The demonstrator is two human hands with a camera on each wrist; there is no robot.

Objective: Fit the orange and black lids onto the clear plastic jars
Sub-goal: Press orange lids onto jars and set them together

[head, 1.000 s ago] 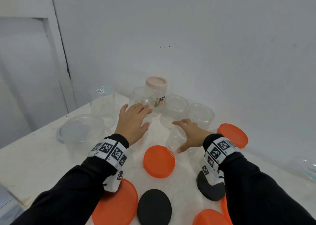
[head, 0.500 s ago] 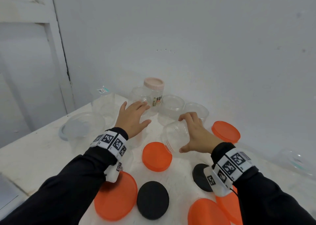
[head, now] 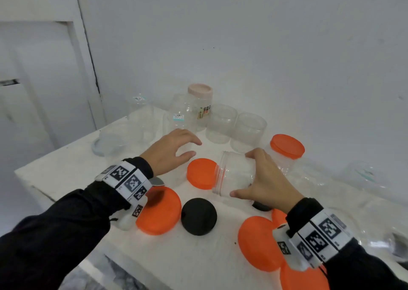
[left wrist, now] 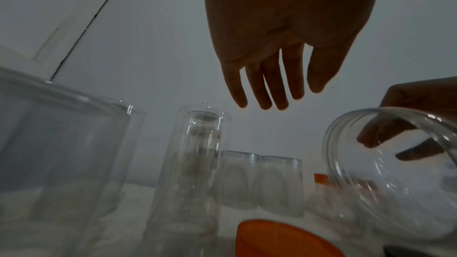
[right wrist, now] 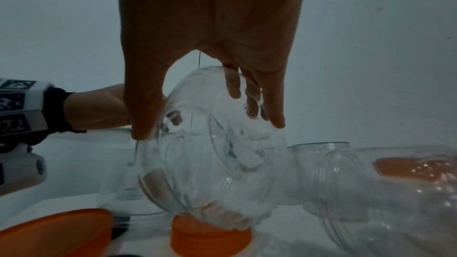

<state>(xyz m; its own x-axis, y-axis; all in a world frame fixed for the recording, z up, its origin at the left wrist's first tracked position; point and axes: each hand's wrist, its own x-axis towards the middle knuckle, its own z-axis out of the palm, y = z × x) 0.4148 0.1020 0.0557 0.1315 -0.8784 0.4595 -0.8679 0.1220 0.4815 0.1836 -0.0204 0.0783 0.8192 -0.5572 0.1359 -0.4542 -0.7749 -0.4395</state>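
My right hand (head: 241, 175) grips a clear plastic jar (head: 229, 172) around its body, lifted off the table and tipped so its threaded mouth faces left. In the right wrist view the thumb and fingers (right wrist: 277, 120) wrap that jar (right wrist: 210, 163). My left hand (head: 192, 149) hovers just left of the jar's mouth, fingers relaxed and holding nothing; its fingers (left wrist: 277, 97) are spread. An orange lid (head: 199, 172) lies on the table behind the jar's mouth. A black lid (head: 198, 215) and a large orange lid (head: 159, 210) lie nearer me.
Several open clear jars (head: 248, 131) and a pink-lidded jar (head: 199, 91) stand by the back wall. One jar wears an orange lid (head: 287, 146). A wide clear tub (head: 114, 139) sits left. More orange lids (head: 258, 243) lie bottom right. Table edge (head: 44, 179) is at left.
My right hand has closed round the jar, lifted it and tipped it mouth-left toward me. The left hand has stayed open, shifting slightly toward the jar's mouth.
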